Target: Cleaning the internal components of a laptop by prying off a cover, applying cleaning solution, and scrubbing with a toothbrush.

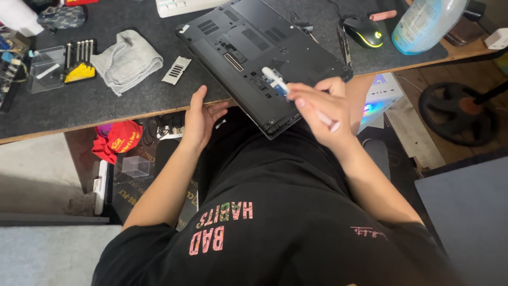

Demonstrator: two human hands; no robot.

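right hand (323, 108) grip clenched on white tool (275, 80) (tip over laptop (259, 58)) | left hand (200, 119) released

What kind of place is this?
Probably a home desk used for fixing computers: an upturned laptop lies on the dark mat, with a screwdriver bit set and a computer mouse nearby.
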